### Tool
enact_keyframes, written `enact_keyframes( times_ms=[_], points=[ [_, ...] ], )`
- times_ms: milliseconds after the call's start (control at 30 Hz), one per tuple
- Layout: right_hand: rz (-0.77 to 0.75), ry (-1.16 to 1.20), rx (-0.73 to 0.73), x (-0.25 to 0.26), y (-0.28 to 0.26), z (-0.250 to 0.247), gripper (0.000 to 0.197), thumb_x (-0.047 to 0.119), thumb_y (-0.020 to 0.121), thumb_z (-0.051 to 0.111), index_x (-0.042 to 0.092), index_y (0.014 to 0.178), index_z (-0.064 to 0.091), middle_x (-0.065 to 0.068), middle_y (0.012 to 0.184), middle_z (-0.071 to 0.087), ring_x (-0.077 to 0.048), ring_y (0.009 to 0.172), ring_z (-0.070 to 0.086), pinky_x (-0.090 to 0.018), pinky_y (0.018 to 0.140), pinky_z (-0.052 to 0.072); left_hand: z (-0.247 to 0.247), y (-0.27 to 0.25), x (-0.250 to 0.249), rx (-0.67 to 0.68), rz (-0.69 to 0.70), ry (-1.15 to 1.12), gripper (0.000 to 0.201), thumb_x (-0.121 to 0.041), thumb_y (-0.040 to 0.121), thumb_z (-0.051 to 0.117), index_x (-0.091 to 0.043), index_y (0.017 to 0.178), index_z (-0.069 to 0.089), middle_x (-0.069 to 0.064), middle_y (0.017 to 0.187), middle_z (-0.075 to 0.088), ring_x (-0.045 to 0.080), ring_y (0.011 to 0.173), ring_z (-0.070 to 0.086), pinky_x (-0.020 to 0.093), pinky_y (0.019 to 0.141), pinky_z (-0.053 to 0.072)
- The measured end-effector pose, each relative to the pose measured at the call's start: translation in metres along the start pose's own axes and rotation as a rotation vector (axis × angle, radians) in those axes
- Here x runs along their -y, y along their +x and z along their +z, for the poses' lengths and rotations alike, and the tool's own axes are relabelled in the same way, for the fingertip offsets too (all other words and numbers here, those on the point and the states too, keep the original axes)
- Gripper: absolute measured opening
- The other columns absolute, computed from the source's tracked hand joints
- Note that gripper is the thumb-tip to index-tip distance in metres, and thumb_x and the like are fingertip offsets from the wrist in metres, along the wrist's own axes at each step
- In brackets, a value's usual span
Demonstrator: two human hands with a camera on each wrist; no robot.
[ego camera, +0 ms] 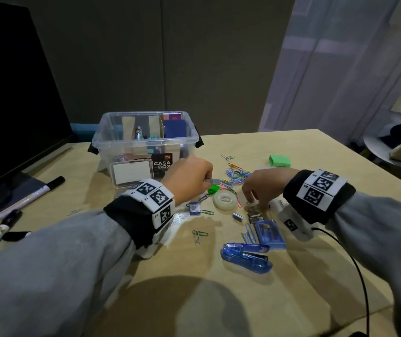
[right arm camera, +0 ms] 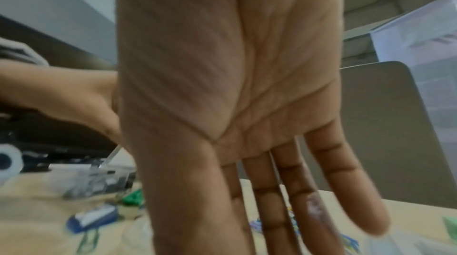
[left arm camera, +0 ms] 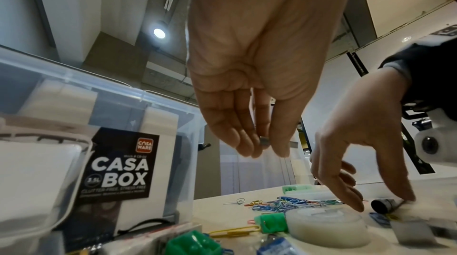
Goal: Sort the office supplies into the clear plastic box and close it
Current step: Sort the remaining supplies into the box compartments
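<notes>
The clear plastic box [ego camera: 111,139] stands open at the back of the table, with supplies inside. My left hand [ego camera: 206,183] hovers just in front of it and pinches a small grey staple strip [ego camera: 212,181] between thumb and fingertips [left arm camera: 279,142]. My right hand [ego camera: 255,203] reaches down with straight fingers [right arm camera: 272,200] to the table, touching it by loose staple strips [ego camera: 254,212]. Between the hands lie a tape roll [ego camera: 223,201], a green clip [ego camera: 213,189] and a pile of coloured paper clips [ego camera: 237,172].
A blue stapler [ego camera: 245,257] and a blue staple case [ego camera: 270,234] lie near me. A green sharpener [ego camera: 279,161] sits at the back right. A small clear case [ego camera: 131,172] leans on the box front. Markers [ego camera: 31,195] lie left, below a dark monitor [ego camera: 12,105].
</notes>
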State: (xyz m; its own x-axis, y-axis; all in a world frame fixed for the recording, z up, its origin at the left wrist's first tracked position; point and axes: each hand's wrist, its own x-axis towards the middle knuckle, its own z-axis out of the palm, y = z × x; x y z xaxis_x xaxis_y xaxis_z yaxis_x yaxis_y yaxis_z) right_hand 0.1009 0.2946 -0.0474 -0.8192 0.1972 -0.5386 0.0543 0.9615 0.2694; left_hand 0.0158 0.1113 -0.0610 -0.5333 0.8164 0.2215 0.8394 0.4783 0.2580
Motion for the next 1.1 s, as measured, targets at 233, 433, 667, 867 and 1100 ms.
enact_keyframes(
  times_ms=[233, 433, 667, 867, 1100],
  points=[
    [-0.014, -0.089, 0.092, 0.002, 0.010, 0.006, 0.048, 0.031, 0.076, 0.080, 0.012, 0.116, 0.062, -0.007, 0.113, 0.065, -0.024, 0.100, 0.060, -0.025, 0.057, 0.038, 0.001, -0.006, 0.010, -0.009, -0.028, -0.023, 0.012, -0.026, 0.090, 0.066, -0.017, 0.098, 0.069, 0.000, 0.091, 0.066, 0.016, 0.082, 0.062, 0.034, 0.077, 0.056],
    [-0.077, -0.062, 0.055, 0.007, 0.015, 0.009, 0.045, 0.039, 0.076, 0.079, 0.014, 0.106, 0.056, -0.003, 0.101, 0.060, -0.023, 0.090, 0.056, -0.033, 0.072, 0.045, 0.001, -0.008, 0.016, -0.007, -0.042, -0.045, 0.010, -0.024, 0.090, 0.066, -0.018, 0.098, 0.068, -0.001, 0.090, 0.066, 0.013, 0.082, 0.061, 0.026, 0.074, 0.052],
    [-0.142, 0.058, -0.013, 0.012, 0.022, 0.004, 0.032, 0.027, 0.076, 0.081, 0.013, 0.098, 0.062, -0.003, 0.089, 0.063, -0.026, 0.085, 0.062, -0.042, 0.073, 0.056, -0.001, -0.012, 0.022, 0.008, -0.064, -0.062, 0.010, -0.025, 0.089, 0.067, -0.019, 0.096, 0.067, -0.002, 0.092, 0.066, 0.014, 0.084, 0.061, 0.025, 0.071, 0.049],
    [-0.198, -0.006, -0.126, 0.029, 0.031, -0.002, 0.023, 0.028, 0.082, 0.070, 0.013, 0.095, 0.059, -0.003, 0.086, 0.057, -0.023, 0.079, 0.052, -0.034, 0.069, 0.048, -0.004, -0.016, 0.026, 0.008, -0.080, -0.096, 0.006, -0.022, 0.087, 0.070, -0.017, 0.089, 0.069, -0.004, 0.085, 0.066, 0.013, 0.081, 0.062, 0.030, 0.074, 0.055],
    [-0.211, 0.103, -0.123, 0.036, 0.037, -0.007, 0.040, 0.042, 0.078, 0.076, 0.010, 0.097, 0.062, -0.008, 0.092, 0.066, -0.027, 0.081, 0.061, -0.035, 0.066, 0.049, -0.011, -0.021, 0.030, 0.056, -0.095, -0.125, 0.007, -0.023, 0.086, 0.072, -0.017, 0.087, 0.070, -0.005, 0.084, 0.066, 0.010, 0.080, 0.061, 0.021, 0.068, 0.047]
  ],
)
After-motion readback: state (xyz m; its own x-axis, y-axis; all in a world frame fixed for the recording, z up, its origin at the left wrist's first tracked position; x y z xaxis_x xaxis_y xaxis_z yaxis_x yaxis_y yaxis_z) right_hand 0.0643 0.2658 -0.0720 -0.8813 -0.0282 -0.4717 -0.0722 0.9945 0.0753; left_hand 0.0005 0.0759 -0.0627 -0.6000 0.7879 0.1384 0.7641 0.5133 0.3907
